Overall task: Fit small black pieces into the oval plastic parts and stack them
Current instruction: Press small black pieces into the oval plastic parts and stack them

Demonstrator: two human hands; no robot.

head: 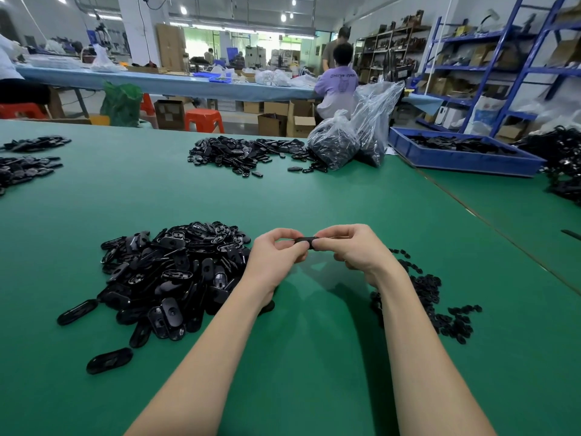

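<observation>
Both hands meet above the green table, holding one black oval plastic part [306, 241] edge-on between them. My left hand [276, 250] pinches its left end with curled fingers, and my right hand [349, 247] pinches its right end. Whether a small piece sits in the part is hidden by my fingers. A big heap of black oval parts [169, 272] lies on the table left of my left hand. A smaller scatter of small black pieces [437, 303] lies to the right, partly behind my right forearm.
A second pile of oval parts [245, 154] lies farther back, beside two clear bags of black parts [349, 143]. A blue tray [465, 155] stands back right. More black piles [25, 168] lie at the far left. A person in a purple shirt [336, 86] sits beyond.
</observation>
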